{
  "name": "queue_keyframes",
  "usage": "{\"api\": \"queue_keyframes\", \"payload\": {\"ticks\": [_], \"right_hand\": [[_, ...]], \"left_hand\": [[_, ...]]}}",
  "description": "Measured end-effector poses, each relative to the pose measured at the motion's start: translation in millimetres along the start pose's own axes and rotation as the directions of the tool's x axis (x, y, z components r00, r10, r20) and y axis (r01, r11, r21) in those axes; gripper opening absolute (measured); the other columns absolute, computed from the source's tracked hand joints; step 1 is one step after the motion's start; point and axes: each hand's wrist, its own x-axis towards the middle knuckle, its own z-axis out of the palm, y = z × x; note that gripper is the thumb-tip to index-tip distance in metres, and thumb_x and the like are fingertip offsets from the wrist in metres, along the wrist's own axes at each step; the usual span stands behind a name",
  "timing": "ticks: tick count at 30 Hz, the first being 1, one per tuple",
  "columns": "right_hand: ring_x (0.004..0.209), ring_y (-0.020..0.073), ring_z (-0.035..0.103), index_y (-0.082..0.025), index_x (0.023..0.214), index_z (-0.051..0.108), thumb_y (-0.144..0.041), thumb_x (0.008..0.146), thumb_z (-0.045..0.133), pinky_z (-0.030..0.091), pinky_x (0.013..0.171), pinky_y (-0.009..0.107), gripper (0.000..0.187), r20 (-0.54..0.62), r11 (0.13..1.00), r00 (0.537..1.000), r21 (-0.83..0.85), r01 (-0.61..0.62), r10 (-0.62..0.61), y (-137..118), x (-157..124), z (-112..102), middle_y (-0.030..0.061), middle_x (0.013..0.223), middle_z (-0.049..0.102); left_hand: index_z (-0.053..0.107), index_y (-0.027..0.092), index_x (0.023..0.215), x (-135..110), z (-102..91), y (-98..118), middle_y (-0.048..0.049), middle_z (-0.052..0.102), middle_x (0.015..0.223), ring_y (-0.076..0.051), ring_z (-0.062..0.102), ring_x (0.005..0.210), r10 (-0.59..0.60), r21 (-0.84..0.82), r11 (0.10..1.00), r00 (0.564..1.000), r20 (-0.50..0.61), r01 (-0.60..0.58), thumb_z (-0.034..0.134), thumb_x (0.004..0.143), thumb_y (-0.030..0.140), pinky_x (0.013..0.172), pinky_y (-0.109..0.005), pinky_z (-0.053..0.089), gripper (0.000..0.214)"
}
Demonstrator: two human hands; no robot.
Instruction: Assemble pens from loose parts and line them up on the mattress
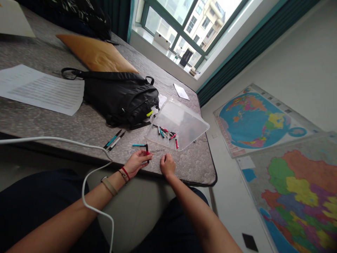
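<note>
My left hand (137,162) pinches a short black and red pen piece (147,151) upright at the near edge of the grey mattress (86,126). My right hand (167,165) rests beside it on the mattress, fingers curled into a loose fist; what it holds, if anything, is hidden. A teal pen part (138,145) lies just beyond my left hand. A clear plastic sheet (181,121) carries several small red, teal and black pen parts (168,134). Two pens (114,140) lie to the left.
A black bag (118,96) sits behind the pens, with an orange cushion (96,54) and printed paper (39,89) further left. A white cable (86,175) crosses my left arm. World maps (263,119) hang on the wall at right. A window is beyond.
</note>
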Motion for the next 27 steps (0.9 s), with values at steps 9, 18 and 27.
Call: {"api": "queue_keyframes", "payload": {"ticks": [9, 18, 27], "right_hand": [[0.065, 0.0155, 0.054, -0.019, 0.076, 0.06, -0.034, 0.089, 0.045, 0.035, 0.062, 0.025, 0.025, 0.091, 0.986, 0.995, 0.163, 0.017, -0.032, 11.1, 15.4, -5.6, 0.0019, 0.072, 0.062], [0.076, 0.0152, 0.065, -0.018, 0.091, 0.069, -0.023, 0.085, 0.051, 0.045, 0.07, 0.022, 0.02, 0.23, 0.993, 0.971, 0.107, 0.047, -0.071, 16.7, 148.8, -39.4, 0.0035, 0.085, 0.071], [0.086, 0.0198, 0.067, -0.022, 0.097, 0.075, -0.015, 0.08, 0.059, 0.044, 0.07, 0.023, 0.025, 0.362, 0.993, 0.927, -0.03, 0.117, -0.098, -3.5, 214.2, -23.4, 0.0079, 0.095, 0.074]], "left_hand": [[0.066, 0.017, 0.081, 9.4, -3.4, -0.3, -0.0067, 0.07, 0.11, -0.015, 0.062, 0.089, 0.064, -0.016, 0.998, 0.998, -0.019, -0.064, 0.089, 0.053, 0.034, 0.076, -0.026, 0.044, 0.039], [0.073, 0.017, 0.093, 12.7, -4.0, 6.5, -0.0062, 0.071, 0.094, -0.016, 0.065, 0.082, 0.06, 0.039, 0.998, 0.998, -0.027, -0.059, 0.087, 0.055, 0.038, 0.072, -0.025, 0.045, 0.045], [0.07, 0.019, 0.102, 8.8, 0.5, 16.0, -0.0067, 0.07, 0.098, -0.018, 0.069, 0.083, 0.022, 0.056, 0.998, 1.0, 0.002, -0.022, 0.083, 0.063, 0.042, 0.067, -0.024, 0.047, 0.046]]}}
